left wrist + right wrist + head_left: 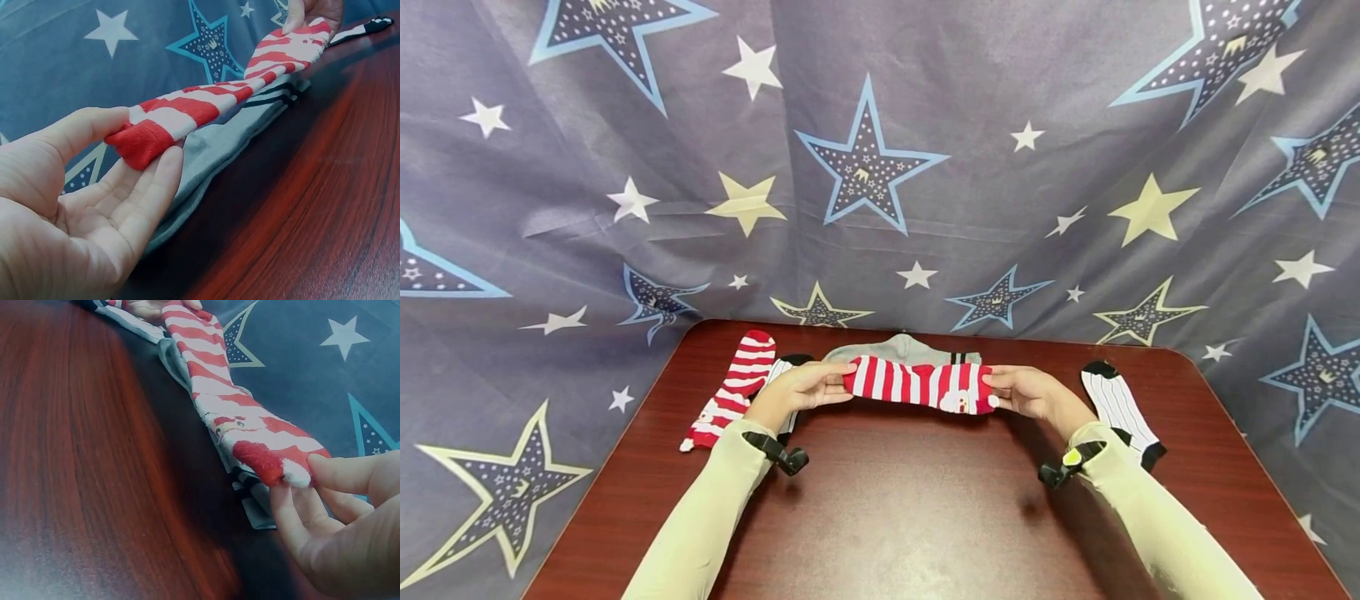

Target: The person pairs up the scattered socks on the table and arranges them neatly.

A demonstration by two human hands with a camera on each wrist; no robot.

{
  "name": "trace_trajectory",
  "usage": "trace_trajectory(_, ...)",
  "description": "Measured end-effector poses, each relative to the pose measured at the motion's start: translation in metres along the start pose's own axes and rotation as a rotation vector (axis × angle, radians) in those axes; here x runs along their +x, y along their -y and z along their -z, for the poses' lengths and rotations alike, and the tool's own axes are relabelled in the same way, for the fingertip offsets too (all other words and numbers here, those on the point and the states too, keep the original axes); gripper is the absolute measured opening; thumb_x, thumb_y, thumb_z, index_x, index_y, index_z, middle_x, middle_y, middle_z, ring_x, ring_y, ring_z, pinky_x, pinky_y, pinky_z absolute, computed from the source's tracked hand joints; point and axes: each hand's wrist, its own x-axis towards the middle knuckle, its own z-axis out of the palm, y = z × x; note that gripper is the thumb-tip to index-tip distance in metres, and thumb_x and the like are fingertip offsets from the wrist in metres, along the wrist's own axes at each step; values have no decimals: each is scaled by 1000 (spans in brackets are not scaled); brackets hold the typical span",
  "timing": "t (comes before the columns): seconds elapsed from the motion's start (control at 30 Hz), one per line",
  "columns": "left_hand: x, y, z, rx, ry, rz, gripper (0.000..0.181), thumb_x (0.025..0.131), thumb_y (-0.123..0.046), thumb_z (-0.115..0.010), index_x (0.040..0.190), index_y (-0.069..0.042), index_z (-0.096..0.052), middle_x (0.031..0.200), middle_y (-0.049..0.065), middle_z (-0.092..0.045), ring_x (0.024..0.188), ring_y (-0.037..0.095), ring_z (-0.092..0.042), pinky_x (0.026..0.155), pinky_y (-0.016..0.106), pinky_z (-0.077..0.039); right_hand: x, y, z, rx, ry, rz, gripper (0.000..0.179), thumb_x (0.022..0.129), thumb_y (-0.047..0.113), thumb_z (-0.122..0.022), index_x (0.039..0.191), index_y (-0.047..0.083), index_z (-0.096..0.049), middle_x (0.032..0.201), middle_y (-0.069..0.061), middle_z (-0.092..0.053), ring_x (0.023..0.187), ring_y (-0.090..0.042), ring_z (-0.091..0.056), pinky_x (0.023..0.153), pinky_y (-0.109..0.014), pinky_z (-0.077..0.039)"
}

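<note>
A red-and-white striped sock (917, 383) with a Santa face near one end is stretched sideways between both hands, above the table. My left hand (803, 390) pinches its red toe end; in the left wrist view the thumb is above and the fingers (156, 181) below. The other end, beside the Santa face, is pinched by my right hand (1030, 392), as the right wrist view shows at the white pompom (295, 473). Behind and beneath the held sock lies a grey sock (212, 150) with black bands, partly covered in the head view.
A second red-and-white striped sock (741, 375) lies at the table's left, beside a white-and-black sock (778, 367) partly hidden by the left hand. Another white-and-black sock (1120, 404) rests at the right. A star-patterned curtain (880, 250) hangs behind the brown table (880, 517).
</note>
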Motion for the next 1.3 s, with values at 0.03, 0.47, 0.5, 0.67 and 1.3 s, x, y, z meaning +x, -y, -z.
trace_trajectory(0.03,1,0,0,2,-12,12,18,106,-8,-50,124,-4,-52,98,3,-72,91,15,-71,80,30,-62,0,-1,-1,4,-3,-4,19,106,1,-44,107,13,-59,88,8,-74,85,-5,-68,76,-21,-55)
trace_trajectory(0.47,0,0,0,131,-53,45,15,102,-9,-57,114,-2,-58,91,3,-73,85,14,-71,79,30,-63,4,-9,-4,-59,2,-9,21,106,3,-45,126,3,-51,91,9,-72,88,-4,-66,79,-21,-55)
trace_trajectory(0.5,0,0,-1,141,-53,43,15,102,-10,-58,114,-2,-59,91,3,-73,85,14,-71,80,31,-63,4,-9,-5,-64,4,-10,21,106,3,-45,126,3,-51,91,9,-72,88,-5,-66,79,-21,-55)
trace_trajectory(0.67,-1,-1,-3,175,-67,40,19,102,-12,-59,117,0,-58,93,4,-72,85,15,-71,80,32,-63,5,-12,-6,-68,4,-19,23,106,4,-46,128,2,-50,91,9,-72,88,-5,-66,79,-21,-54)
trace_trajectory(1.3,-4,-3,0,175,-76,59,15,103,-11,-56,115,-2,-55,88,4,-66,78,14,-71,75,30,-63,7,-14,-8,-80,37,-34,21,105,2,-46,122,5,-58,93,6,-74,89,-6,-69,80,-22,-56)
